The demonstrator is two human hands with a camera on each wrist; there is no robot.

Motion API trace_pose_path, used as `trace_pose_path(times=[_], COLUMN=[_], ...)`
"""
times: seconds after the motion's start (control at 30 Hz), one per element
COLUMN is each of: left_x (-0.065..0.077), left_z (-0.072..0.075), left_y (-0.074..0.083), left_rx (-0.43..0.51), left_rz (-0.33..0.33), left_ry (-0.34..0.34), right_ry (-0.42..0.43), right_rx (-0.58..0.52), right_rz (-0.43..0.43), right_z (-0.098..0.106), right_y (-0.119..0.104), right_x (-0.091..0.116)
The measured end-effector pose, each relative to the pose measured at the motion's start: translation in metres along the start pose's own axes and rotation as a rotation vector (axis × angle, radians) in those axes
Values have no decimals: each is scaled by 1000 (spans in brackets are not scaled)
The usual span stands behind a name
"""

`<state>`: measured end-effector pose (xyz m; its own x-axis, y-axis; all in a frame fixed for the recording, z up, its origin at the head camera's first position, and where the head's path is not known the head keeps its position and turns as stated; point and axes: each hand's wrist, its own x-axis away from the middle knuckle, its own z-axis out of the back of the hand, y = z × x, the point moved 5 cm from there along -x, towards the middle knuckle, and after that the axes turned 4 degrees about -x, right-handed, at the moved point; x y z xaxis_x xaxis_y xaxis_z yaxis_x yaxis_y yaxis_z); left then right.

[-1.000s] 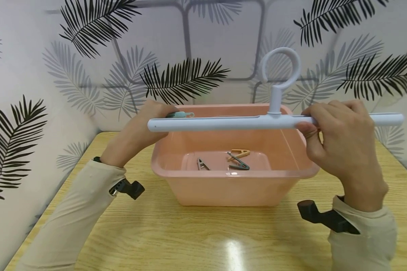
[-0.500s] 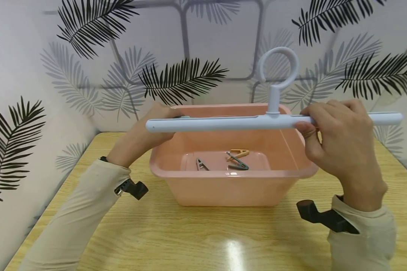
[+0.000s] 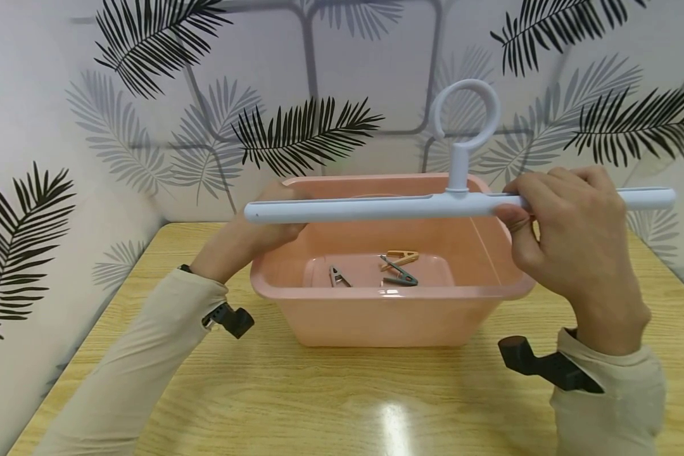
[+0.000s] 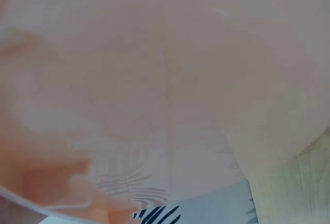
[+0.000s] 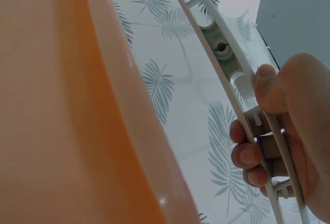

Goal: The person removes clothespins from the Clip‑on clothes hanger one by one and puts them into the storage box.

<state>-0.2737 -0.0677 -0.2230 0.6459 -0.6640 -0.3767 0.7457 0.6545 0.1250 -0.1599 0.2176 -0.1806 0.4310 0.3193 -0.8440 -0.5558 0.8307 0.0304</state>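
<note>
A pale blue plastic clothes hanger [image 3: 348, 209] with a round hook [image 3: 493, 114] is held level above the pink basin [image 3: 387, 293]. My right hand [image 3: 576, 234] grips its bar right of the hook; in the right wrist view, the fingers [image 5: 247, 154] and thumb close round the bar's hollow underside. Behind the hanger's left end is my left hand [image 3: 270, 221], over the basin's left rim, its fingertips hidden by the bar; I cannot tell what they hold. In the basin lie a grey clothespin [image 3: 337, 276], a dark green clothespin [image 3: 400, 275] and a tan clothespin [image 3: 403, 256].
The basin stands on a light wood-grain table [image 3: 342, 386], close to a wall covering [image 3: 342, 76] with leaf patterns. Black wrist camera mounts [image 3: 236, 322] sit at both cuffs. In the left wrist view, pink plastic [image 4: 165, 79] fills most of the picture.
My left hand has moved slightly right and lower behind the bar. The light teal piece with a small loop beside its fingers has gone out of sight. The right hand and hanger stay nearly still.
</note>
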Motion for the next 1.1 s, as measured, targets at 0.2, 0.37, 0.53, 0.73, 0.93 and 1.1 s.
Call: trace_pose_path(times=[0.2,0.37,0.53,0.73,0.93,1.1], left_x=[-1,2,5,5,3,2], left_z=[-7,-13,-16,-16,-19,-20], left_y=[2,4,5,7,5,4], left_rx=[58,30,-13,5,17,16], left_rz=[-35,-56,-60,-85,-97,-107], left_ry=[12,-44,-53,-7,-5,-5], right_ry=[9,19,11,9,3,-6], right_rx=[-2,-6,-7,-10,-11,-7], right_rz=[4,10,15,14,14,11], right_z=[0,1,0,0,0,0], right_y=[-1,-2,-3,-3,-3,-2], right_x=[-1,-2,-3,-4,-4,-4])
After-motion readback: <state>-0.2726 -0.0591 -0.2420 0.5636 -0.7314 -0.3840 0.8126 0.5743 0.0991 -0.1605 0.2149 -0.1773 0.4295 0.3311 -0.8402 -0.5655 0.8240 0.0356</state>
